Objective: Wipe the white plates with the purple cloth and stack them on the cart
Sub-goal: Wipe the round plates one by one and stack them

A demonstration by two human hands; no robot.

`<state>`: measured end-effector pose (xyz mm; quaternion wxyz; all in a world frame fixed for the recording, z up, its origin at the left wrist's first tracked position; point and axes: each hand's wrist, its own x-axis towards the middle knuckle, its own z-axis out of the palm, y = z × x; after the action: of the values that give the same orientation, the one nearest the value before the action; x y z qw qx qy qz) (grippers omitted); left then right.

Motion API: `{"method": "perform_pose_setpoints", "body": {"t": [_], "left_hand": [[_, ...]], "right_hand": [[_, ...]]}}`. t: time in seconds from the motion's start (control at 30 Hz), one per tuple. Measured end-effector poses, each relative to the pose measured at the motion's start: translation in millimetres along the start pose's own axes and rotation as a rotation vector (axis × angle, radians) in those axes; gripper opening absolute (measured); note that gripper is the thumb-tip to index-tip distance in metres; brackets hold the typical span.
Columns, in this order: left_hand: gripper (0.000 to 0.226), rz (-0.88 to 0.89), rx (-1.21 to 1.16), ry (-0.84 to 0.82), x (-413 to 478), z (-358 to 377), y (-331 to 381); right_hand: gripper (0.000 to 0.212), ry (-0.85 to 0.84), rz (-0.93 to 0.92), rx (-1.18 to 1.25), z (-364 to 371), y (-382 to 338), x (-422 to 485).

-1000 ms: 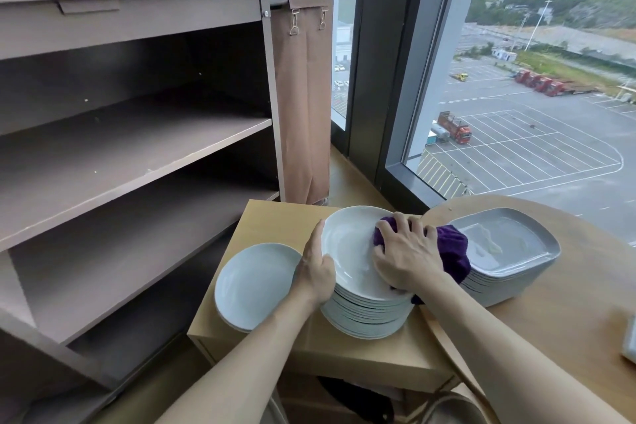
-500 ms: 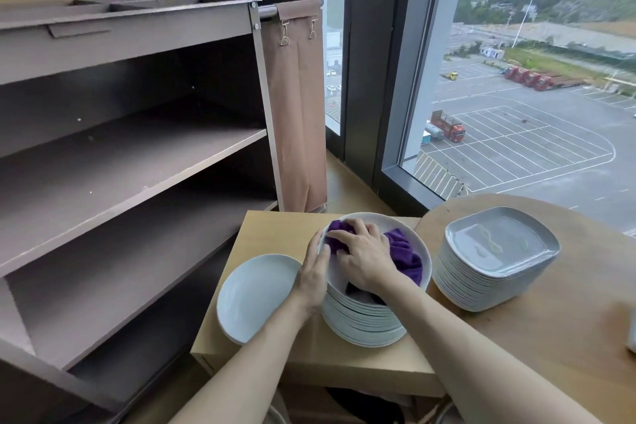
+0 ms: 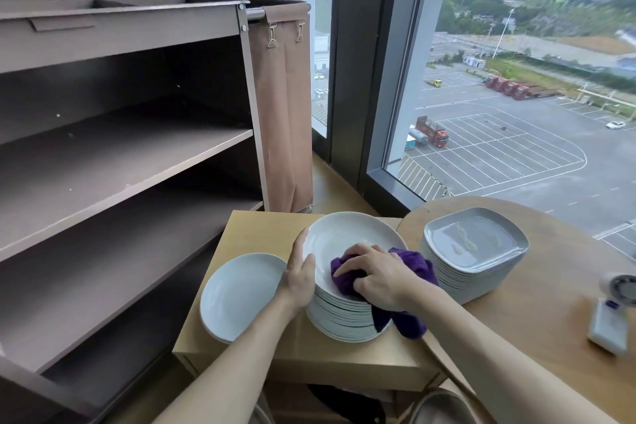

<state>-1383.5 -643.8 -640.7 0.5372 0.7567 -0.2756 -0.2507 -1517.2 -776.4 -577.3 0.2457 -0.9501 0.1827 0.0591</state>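
— Shifted since prior frame?
— Dragged purple cloth (image 3: 414, 262) from far-left to near-right atop plate stack (image 3: 344, 317); now clenched under right hand (image 3: 375, 277), tail hanging over stack's near side.
— Status of left hand (image 3: 299, 277)?
— Grasping left rim of plate stack.

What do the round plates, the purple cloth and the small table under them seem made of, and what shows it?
Round plates: probably glazed ceramic; white, smooth, softly glossy. Purple cloth: soft fuzzy fabric, perhaps microfibre; it bunches and drapes over the stack's edge. Small table: pale wood or wood-look laminate, matt; which one cannot be told.
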Motion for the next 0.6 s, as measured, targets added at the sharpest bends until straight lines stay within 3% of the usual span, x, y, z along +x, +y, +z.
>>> {"method": "perform_pose_setpoints", "body": {"t": [0.2,0.33,0.6], "left_hand": [[0.057,0.008,-0.019,0.007,0,1,-1],[0.056,0.02,-0.019,0.019,-1,3,0],[0.049,0.003,-0.119,0.046,3,7,-1]], "right_hand": [[0.039,0.27,0.213,-0.29,2,15,5],[0.038,0.339,0.313,-0.41,14,19,25],[0.049,0.38,0.242,-0.193,15,9,63]]}}
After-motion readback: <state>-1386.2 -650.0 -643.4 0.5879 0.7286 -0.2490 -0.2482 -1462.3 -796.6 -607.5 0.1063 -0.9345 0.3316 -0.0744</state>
